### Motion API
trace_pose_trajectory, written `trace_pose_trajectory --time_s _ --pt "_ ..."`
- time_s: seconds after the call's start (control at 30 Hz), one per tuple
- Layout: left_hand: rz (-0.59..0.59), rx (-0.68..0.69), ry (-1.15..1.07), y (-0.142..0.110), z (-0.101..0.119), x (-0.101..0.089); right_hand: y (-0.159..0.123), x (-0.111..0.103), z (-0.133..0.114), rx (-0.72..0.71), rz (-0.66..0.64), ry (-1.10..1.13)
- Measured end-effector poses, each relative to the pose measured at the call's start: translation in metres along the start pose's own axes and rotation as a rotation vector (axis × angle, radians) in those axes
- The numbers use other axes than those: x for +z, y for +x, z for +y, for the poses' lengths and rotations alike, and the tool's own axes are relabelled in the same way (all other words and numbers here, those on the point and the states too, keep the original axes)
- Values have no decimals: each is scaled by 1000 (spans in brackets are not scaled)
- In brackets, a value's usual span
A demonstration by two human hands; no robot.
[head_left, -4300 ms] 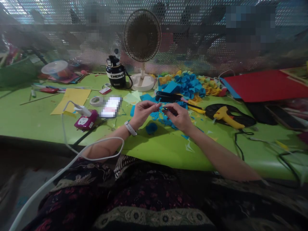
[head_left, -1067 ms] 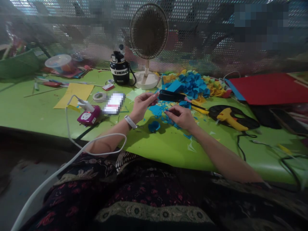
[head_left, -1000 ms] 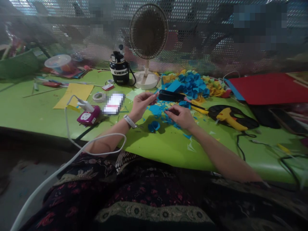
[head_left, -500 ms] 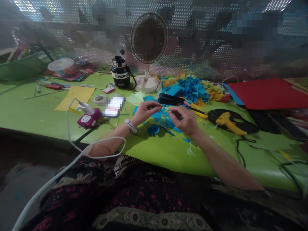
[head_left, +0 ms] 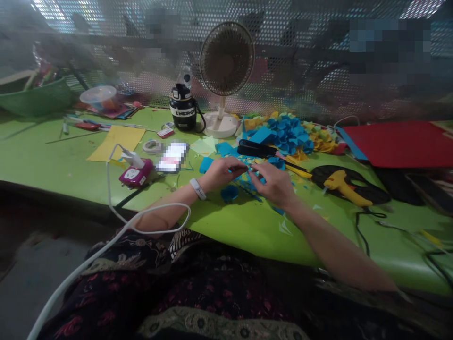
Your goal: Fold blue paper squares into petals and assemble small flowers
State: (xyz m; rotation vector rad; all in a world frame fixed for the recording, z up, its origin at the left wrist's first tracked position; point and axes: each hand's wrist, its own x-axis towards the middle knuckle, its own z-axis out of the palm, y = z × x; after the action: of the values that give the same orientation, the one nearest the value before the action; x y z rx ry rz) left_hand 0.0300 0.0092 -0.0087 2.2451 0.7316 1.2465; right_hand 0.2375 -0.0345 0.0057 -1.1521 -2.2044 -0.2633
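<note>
My left hand and my right hand meet fingertip to fingertip above the blue paper scraps. Both are closed in a pinch; whatever lies between the fingers is too small to make out. A curled blue paper piece lies on the table just below my left hand. Behind the hands are black-handled scissors and a heap of folded blue paper pieces with yellow ones around it. To the right, a yellow glue gun rests on a black disc-shaped fan.
A white desk fan and a black bottle stand at the back. On the left are a purple power adapter, a phone, a tape roll and yellow paper. Red sheets lie at right. A white cable crosses my left forearm.
My fingertips have come together from a small gap. The whole view has shifted slightly, so things on the table appear further right.
</note>
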Motion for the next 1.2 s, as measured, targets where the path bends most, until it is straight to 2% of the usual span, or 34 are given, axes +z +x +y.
trace_pose_trajectory --time_s 0.1,0.23,0.5,0.7,0.83,0.97,1.07,1.2 --pt "-16 0 72 0 0 -1 1 0 1 -46 -61 -114" --pt "-37 16 146 0 0 -2 1 1 1 -77 -110 -147" --pt "-47 -36 134 1 6 -4 0 1 1 -110 -95 -190" --pt "-37 -23 147 0 7 -5 0 1 2 -111 -113 -156" --pt "-37 -69 16 0 5 -7 -1 3 6 -84 -107 -78" --pt "-56 -240 -173 4 5 -8 -2 4 9 -48 -127 -1" --pt "-128 -340 -319 6 8 -7 -2 5 10 -58 -146 -35" --pt "-189 -364 -402 7 13 -3 -2 4 9 -90 -182 -64"
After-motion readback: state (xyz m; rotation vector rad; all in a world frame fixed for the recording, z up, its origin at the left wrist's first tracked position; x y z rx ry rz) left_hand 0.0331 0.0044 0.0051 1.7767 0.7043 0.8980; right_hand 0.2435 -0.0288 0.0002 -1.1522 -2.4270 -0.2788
